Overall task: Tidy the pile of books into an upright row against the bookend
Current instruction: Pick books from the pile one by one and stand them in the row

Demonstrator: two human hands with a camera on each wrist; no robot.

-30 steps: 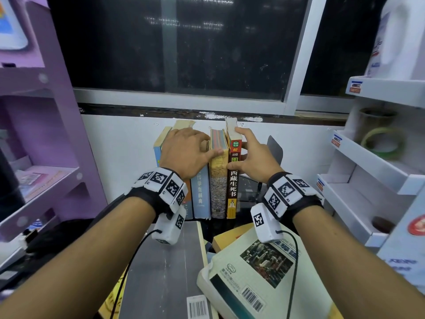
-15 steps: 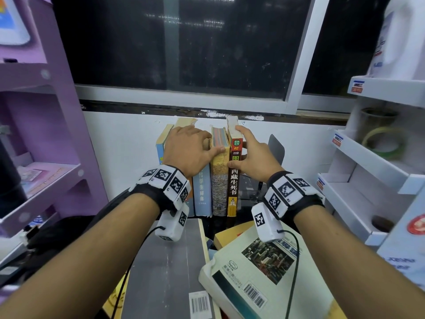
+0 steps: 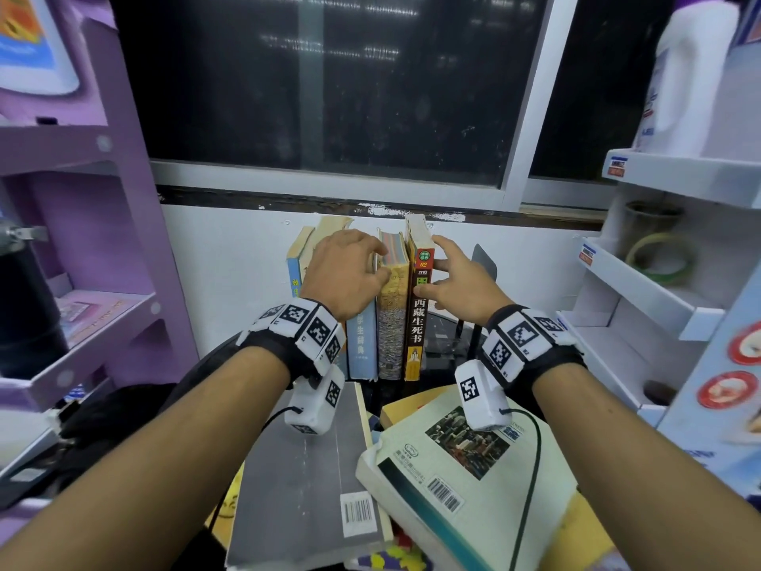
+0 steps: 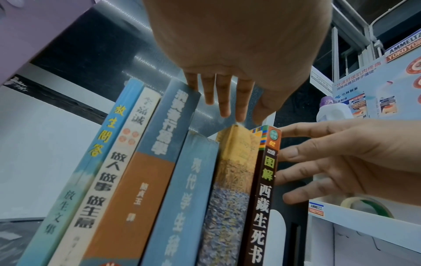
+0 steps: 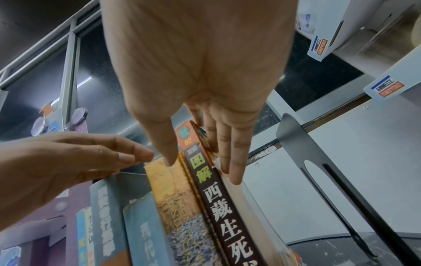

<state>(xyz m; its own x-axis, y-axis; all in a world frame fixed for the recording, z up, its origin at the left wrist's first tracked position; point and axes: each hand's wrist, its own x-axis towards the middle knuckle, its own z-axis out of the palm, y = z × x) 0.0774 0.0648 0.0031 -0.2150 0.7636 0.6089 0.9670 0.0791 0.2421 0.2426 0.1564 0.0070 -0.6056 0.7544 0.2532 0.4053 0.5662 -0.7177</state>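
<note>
Several books stand upright in a row [image 3: 362, 344] against the white wall. At its right end are a yellow-spined book [image 3: 391, 323] and a dark brown book [image 3: 416, 323]. My left hand [image 3: 354, 269] hovers over the book tops, its straight fingers [image 4: 224, 106] just above the yellow book [image 4: 230, 171]. My right hand [image 3: 457, 278] lays straight fingers [image 5: 235, 162] on the brown book's [image 5: 218, 207] right face, the thumb by its spine. The dark metal bookend [image 5: 318, 171] stands apart to the right. A grey book [image 3: 304, 480] and a white book [image 3: 465, 467] lie flat in front.
A purple shelf unit [image 3: 82, 282] stands at the left. At the right is a white display rack [image 3: 659, 290] with a tape roll [image 3: 659, 257] and a white jug [image 3: 692, 76]. A dark window [image 3: 329, 84] runs behind, and more books lie under the two flat ones.
My left thumb has drawn back from the yellow book's spine, and that hand sits looser over the book tops. My right hand stays on the brown book.
</note>
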